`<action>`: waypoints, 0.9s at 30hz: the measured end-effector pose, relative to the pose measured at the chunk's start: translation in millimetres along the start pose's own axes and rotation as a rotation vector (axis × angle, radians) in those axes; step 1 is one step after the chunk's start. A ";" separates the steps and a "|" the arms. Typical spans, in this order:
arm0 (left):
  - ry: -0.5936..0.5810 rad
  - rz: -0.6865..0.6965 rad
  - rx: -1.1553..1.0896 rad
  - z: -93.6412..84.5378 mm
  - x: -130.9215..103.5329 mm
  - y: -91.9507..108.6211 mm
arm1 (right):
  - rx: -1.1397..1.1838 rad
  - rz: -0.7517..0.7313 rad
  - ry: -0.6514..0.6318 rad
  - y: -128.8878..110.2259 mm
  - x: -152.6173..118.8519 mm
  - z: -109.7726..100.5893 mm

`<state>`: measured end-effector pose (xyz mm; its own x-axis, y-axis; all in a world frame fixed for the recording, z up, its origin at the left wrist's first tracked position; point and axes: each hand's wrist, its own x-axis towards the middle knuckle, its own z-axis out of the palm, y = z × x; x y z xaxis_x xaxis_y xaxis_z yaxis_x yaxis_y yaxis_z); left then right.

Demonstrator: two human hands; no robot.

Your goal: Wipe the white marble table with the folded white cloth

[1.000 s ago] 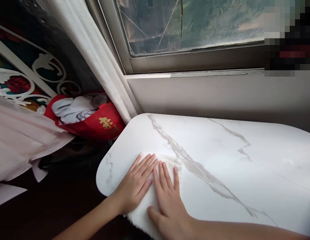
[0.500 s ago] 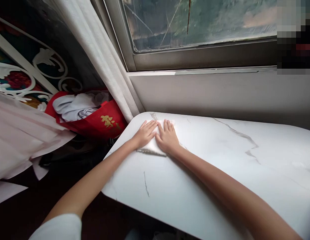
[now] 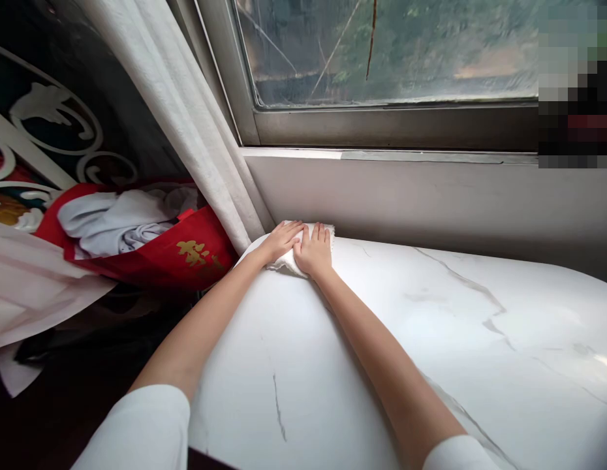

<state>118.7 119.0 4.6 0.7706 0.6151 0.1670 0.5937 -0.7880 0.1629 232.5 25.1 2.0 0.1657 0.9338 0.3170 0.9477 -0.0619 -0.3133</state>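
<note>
A white cloth (image 3: pixel 288 262) lies on the white marble-patterned table (image 3: pixel 333 391), at its far left corner by the wall. My left hand (image 3: pixel 280 241) rests flat on the left part of the cloth, fingers stretched out. Beside it, my right hand (image 3: pixel 314 250) presses flat on the cloth too, its fingers pointing towards the wall. The thumbs are close together. Part of the cloth is hidden under both palms, and its right edge reaches slightly past my right fingers.
A window (image 3: pixel 391 59) is set above the wall behind the table. On the left hangs a pale curtain (image 3: pixel 186 117), with a red bag (image 3: pixel 151 266) of light clothes (image 3: pixel 112 219) beside it. Pink fabric (image 3: pixel 44 287) hangs farther left.
Both hands have pushed the cloth forward, from a little inside the table to its far edge by the wall. My view has shifted, and both arms now reach farther out.
</note>
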 end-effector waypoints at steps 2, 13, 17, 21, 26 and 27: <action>0.006 -0.005 -0.011 -1.3 -5.0 -9.8 | 0.011 -0.012 -0.005 -6.3 1.9 2.5; 0.005 -0.036 -0.019 -16.9 -77.3 -9.5 | 0.104 -0.114 -0.080 -44.1 -40.0 -5.4; 0.004 0.005 -0.030 -27.2 -123.1 11.1 | 0.173 -0.119 -0.085 -65.5 -87.6 -17.4; -0.026 0.019 -0.030 -41.5 -179.1 37.5 | 0.271 -0.183 -0.176 -87.9 -141.6 -36.1; -0.060 -0.009 -0.018 -53.3 -244.5 70.1 | 0.405 -0.331 -0.363 -101.3 -198.5 -63.9; -0.054 -0.013 -0.013 -54.1 -254.5 76.7 | 0.432 -0.370 -0.398 -100.6 -207.0 -69.2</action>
<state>-44.4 -96.6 27.1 0.7746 0.6224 0.1122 0.6006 -0.7796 0.1775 121.7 -186.4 29.9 -0.3386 0.9297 0.1452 0.7150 0.3545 -0.6026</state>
